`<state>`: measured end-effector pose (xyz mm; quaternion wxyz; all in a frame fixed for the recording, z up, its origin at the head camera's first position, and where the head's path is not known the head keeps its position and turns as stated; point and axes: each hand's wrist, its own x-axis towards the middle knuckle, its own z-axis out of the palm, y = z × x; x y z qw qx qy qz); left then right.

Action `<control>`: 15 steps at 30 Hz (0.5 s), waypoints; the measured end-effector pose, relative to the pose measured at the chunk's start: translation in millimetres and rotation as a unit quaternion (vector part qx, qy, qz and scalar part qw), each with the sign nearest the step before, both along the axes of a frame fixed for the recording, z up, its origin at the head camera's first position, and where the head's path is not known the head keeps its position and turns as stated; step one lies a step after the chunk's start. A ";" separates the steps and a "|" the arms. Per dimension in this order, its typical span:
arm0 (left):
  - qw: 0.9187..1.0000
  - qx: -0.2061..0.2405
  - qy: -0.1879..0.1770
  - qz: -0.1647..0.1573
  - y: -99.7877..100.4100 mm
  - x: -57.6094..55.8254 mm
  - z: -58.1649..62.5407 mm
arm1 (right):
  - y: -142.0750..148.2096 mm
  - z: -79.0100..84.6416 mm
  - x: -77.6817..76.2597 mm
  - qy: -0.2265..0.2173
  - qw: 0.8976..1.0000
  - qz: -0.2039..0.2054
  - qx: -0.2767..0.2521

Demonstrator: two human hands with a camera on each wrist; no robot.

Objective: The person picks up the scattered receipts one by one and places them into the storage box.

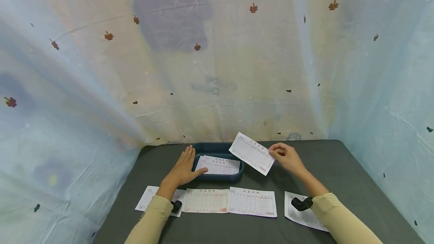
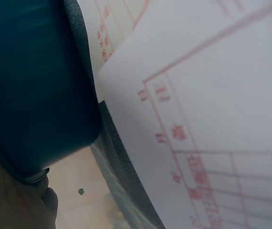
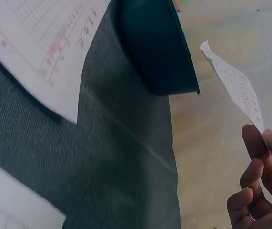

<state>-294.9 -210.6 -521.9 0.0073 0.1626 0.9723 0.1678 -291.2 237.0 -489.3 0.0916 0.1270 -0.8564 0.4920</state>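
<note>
Though near the tray's rim (image 1: 218, 178), form (image 1: 252, 153) in right fingers (image 1: 279, 146), open room below.

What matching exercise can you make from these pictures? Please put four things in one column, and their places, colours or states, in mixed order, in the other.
Things:
1. Tray
2. Raised paper
3. Curtain
4. Table

Places, colours or states:
A. Pale, with brown leaf shapes
B. Dark grey, lying under the tray
C. Dark blue, touched by the left grip
D. Pinched in the right grip

Right pairs: 1-C, 2-D, 3-A, 4-B
</note>
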 end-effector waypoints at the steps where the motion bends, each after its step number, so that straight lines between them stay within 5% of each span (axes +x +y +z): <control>1: 1.000 0.000 0.000 0.000 0.0 0.2 0.4 | -2.7 -0.4 -0.7 0.002 1.000 0.003 -0.002; 15: 1.000 -0.003 0.001 0.001 -0.4 0.5 -0.1 | -37.9 -5.0 -13.2 -0.008 0.999 0.040 -0.021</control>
